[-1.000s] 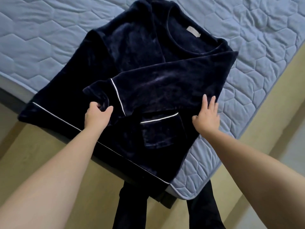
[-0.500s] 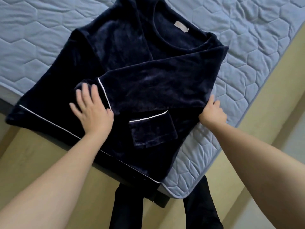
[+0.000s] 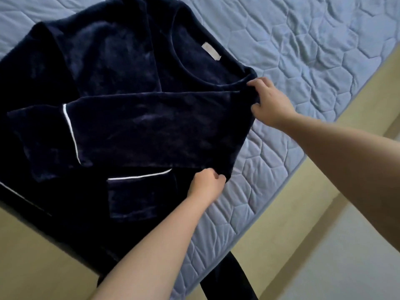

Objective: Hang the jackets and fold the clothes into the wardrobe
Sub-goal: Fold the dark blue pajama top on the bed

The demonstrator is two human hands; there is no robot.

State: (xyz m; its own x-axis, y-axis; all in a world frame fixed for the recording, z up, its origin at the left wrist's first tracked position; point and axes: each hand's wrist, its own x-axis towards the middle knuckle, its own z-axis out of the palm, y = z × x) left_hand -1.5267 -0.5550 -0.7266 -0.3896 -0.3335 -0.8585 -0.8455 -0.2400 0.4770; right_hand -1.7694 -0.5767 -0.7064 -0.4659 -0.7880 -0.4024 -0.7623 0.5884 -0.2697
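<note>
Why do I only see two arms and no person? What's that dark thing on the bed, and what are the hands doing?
The camera sits on the person's head and looks down, so you see only their own arms. No machine here, just two bare hands. The blue quilted thing is a mattress. On it lies a dark blue top with thin white trim; one sleeve is folded across its front, above a pocket. The left hand pinches the top's edge beside the pocket, and the right hand grips it at the shoulder. They seem to be folding it.
</note>
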